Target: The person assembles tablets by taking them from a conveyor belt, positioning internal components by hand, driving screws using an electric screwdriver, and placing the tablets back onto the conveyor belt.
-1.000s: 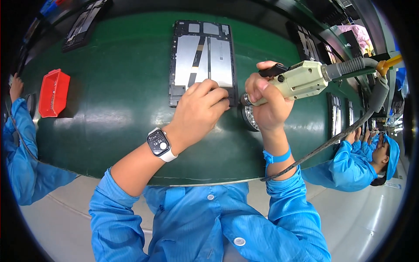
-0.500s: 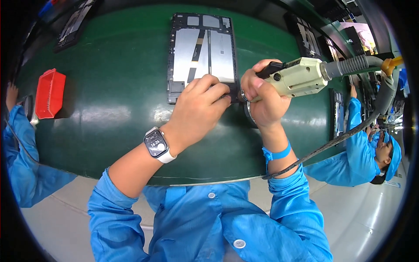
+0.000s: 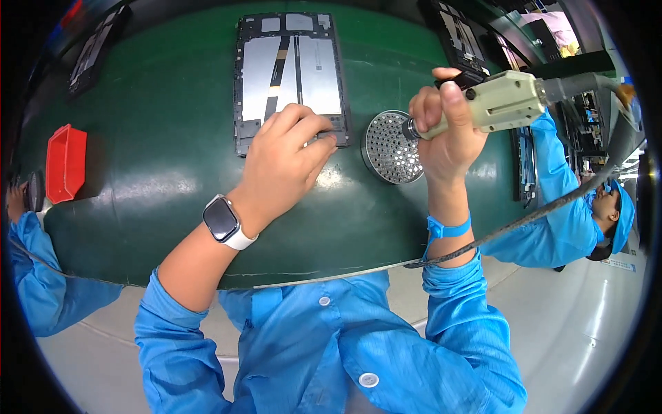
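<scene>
An opened tablet (image 3: 324, 90), with a silver inner plate, black frame and dark flat cable, lies on the green table. My left hand (image 3: 286, 148) rests on its lower edge, fingers bent together against it; some fingertips are hidden. In my right hand (image 3: 452, 134), fingers wrap around a pale green electric screwdriver (image 3: 507, 102) pointing to the left. Its tip is over a round metal dish (image 3: 387, 155) full of small holes, just right of the tablet; whether it touches the dish I cannot tell.
A red bin (image 3: 65, 165) stands at the left. The screwdriver's grey cable (image 3: 593, 179) and a dark cord (image 3: 510, 228) run on the right. More tablets (image 3: 458, 38) lie at the table's far edges. Co-workers in blue sit at left and right (image 3: 552, 228).
My right hand has carried the screwdriver away from the tablet's lower right corner to the metal dish, uncovering the dish. My left hand stays at the tablet. The whole view has shifted slightly.
</scene>
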`<action>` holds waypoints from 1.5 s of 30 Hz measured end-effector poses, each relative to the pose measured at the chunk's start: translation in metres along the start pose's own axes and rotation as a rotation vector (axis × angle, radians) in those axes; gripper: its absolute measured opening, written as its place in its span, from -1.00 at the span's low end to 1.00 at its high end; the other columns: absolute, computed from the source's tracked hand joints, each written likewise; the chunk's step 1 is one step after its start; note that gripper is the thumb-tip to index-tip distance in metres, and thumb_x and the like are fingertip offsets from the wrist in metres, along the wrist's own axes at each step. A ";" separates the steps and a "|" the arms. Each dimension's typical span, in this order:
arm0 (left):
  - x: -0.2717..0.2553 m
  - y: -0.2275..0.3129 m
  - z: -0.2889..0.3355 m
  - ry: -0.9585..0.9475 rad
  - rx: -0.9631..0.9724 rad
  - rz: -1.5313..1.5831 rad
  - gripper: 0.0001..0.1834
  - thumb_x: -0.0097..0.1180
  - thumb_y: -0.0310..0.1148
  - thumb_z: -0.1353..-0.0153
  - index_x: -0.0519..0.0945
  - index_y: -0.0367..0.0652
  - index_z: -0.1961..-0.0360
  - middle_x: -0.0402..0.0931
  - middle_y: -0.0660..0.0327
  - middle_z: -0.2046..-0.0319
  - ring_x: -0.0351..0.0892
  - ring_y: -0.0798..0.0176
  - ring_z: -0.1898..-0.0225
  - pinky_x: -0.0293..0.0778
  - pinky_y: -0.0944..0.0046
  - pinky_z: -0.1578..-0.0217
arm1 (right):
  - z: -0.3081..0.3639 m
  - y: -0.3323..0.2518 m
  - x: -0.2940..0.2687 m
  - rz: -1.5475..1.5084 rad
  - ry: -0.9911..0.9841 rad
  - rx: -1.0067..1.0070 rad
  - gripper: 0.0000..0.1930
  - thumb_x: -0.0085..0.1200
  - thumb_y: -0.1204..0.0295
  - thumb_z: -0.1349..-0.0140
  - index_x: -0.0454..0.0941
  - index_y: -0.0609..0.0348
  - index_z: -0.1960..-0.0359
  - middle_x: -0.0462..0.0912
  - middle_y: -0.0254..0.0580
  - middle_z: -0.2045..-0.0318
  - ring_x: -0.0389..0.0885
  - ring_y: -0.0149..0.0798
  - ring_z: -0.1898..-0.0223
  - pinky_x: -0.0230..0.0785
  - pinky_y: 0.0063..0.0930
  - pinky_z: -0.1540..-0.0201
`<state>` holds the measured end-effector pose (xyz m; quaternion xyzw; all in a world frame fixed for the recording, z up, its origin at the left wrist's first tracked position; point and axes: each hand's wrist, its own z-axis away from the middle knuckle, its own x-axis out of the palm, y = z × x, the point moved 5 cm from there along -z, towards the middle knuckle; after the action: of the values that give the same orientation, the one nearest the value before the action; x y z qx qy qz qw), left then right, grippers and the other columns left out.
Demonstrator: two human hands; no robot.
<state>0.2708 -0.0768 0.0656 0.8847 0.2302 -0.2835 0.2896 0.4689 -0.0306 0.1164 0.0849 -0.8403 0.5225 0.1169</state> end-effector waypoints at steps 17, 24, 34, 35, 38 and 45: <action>-0.001 0.000 -0.006 -0.070 -0.061 0.027 -0.80 0.36 -0.54 0.09 0.66 -0.25 0.36 0.59 0.20 0.23 0.55 0.07 0.15 0.52 0.15 0.23 | 0.027 0.034 0.004 -0.082 -0.024 0.254 -0.83 0.11 0.63 -0.12 0.50 0.37 0.23 0.49 -0.25 0.53 0.38 -0.43 0.66 0.21 -0.52 0.60; -0.001 -0.004 -0.006 -0.091 -0.072 0.032 -0.78 0.35 -0.55 0.09 0.66 -0.24 0.33 0.58 0.20 0.22 0.55 0.06 0.14 0.52 0.15 0.22 | 0.025 0.036 0.005 -0.069 -0.029 0.282 -0.83 0.10 0.63 -0.11 0.49 0.36 0.24 0.49 -0.26 0.54 0.38 -0.44 0.66 0.20 -0.53 0.60; -0.004 -0.004 -0.002 -0.220 -0.051 -0.018 -0.71 0.25 -0.59 0.05 0.67 -0.23 0.22 0.59 0.16 0.06 0.54 0.05 -0.01 0.54 0.12 0.06 | 0.022 0.036 0.008 -0.042 -0.035 0.285 -0.83 0.11 0.64 -0.10 0.50 0.38 0.24 0.50 -0.27 0.55 0.38 -0.46 0.67 0.19 -0.55 0.61; -0.004 -0.004 -0.001 -0.238 -0.039 -0.040 -0.69 0.23 -0.58 0.05 0.67 -0.21 0.18 0.58 0.16 0.02 0.53 0.05 -0.05 0.53 0.11 0.01 | 0.022 0.036 0.007 -0.042 -0.032 0.285 -0.83 0.11 0.64 -0.10 0.50 0.38 0.25 0.50 -0.27 0.55 0.38 -0.46 0.67 0.19 -0.55 0.61; -0.007 -0.002 0.007 -0.265 -0.003 -0.108 -0.66 0.22 -0.55 0.02 0.67 -0.17 0.13 0.56 0.16 -0.05 0.50 0.03 -0.13 0.50 0.07 -0.05 | 0.023 0.038 0.010 -0.042 -0.053 0.294 -0.83 0.11 0.65 -0.10 0.50 0.38 0.24 0.50 -0.26 0.54 0.39 -0.46 0.67 0.19 -0.56 0.61; -0.014 -0.003 0.015 -0.216 -0.068 -0.165 -0.65 0.24 -0.53 0.03 0.69 -0.10 0.14 0.55 0.16 -0.08 0.49 0.01 -0.16 0.49 0.05 -0.06 | 0.017 0.017 0.014 -0.089 -0.059 0.133 -0.81 0.07 0.63 -0.17 0.49 0.36 0.16 0.46 -0.28 0.57 0.32 -0.43 0.69 0.19 -0.52 0.61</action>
<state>0.2538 -0.0876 0.0632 0.8167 0.2792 -0.3920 0.3183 0.4488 -0.0387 0.0986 0.1453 -0.8023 0.5686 0.1094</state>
